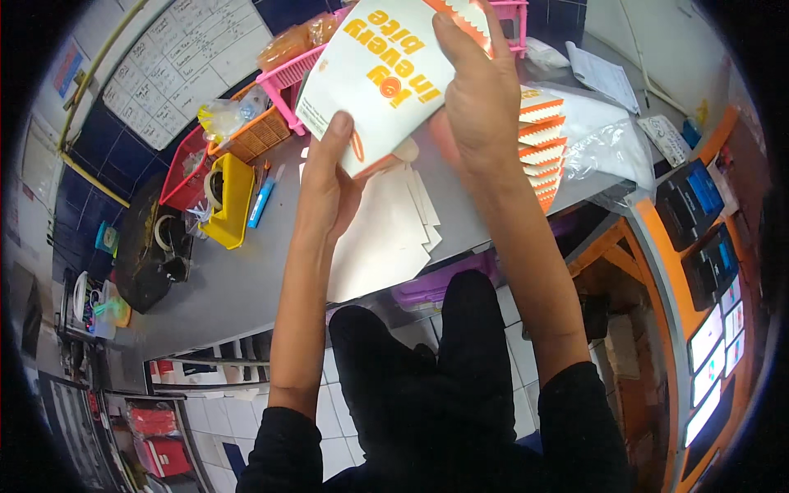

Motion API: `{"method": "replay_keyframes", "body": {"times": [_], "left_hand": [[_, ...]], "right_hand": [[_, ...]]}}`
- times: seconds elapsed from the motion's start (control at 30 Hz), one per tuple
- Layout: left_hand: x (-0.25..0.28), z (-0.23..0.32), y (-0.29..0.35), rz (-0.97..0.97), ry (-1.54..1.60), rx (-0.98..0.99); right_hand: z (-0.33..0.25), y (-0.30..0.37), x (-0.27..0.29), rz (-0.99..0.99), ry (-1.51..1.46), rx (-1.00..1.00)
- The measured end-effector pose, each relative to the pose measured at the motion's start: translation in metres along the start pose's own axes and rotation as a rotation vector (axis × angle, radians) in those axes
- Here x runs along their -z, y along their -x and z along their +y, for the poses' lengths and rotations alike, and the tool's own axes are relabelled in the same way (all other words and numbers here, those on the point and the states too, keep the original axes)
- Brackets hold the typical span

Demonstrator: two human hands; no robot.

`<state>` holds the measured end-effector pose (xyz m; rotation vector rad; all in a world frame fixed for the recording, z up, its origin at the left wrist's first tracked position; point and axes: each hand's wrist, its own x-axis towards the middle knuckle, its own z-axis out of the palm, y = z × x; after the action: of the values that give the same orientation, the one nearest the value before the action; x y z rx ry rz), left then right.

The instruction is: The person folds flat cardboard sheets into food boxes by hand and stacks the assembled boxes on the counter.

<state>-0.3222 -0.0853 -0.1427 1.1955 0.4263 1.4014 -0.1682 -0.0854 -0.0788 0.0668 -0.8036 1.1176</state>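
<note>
Above the counter I hold a white paper food carton (370,74) with orange print and a zigzag orange edge at its far right corner. My left hand (333,156) grips its near left edge, thumb lying on the printed face. Over on the other side, my right hand (481,99) is closed on the carton's right part, its thumb near the zigzag edge. Below the carton lies a pile of flat white carton blanks (382,246), partly covered by my left hand. To the right of my right wrist, several cartons with orange zigzag edges (542,156) are stacked overlapping.
On the left of the grey counter (238,287) stand a yellow bin (234,205) with tape, a red basket (181,177), an orange basket (255,144) and a blue marker (263,201). Clear plastic bags (608,140) lie right. Beyond is an orange stand with screens (707,353).
</note>
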Motion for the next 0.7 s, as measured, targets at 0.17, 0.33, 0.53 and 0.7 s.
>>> {"method": "replay_keyframes", "body": {"times": [0.17, 0.33, 0.53, 0.7], "left_hand": [[-0.024, -0.001, -0.069, 0.082, -0.635, -0.312], [-0.045, -0.012, -0.167, -0.155, -1.098, -0.338], [-0.041, -0.059, -0.229, -0.726, -1.317, 0.086], [-0.044, -0.087, -0.222, -0.856, -1.063, 0.366]], "right_hand": [[-0.017, -0.003, 0.025, 0.058, 0.251, 0.23], [-0.038, -0.008, 0.067, 0.15, 1.246, 0.683], [-0.07, -0.009, 0.116, 0.066, 1.898, 0.472], [-0.088, 0.018, 0.124, 0.042, 2.029, 0.198]]}}
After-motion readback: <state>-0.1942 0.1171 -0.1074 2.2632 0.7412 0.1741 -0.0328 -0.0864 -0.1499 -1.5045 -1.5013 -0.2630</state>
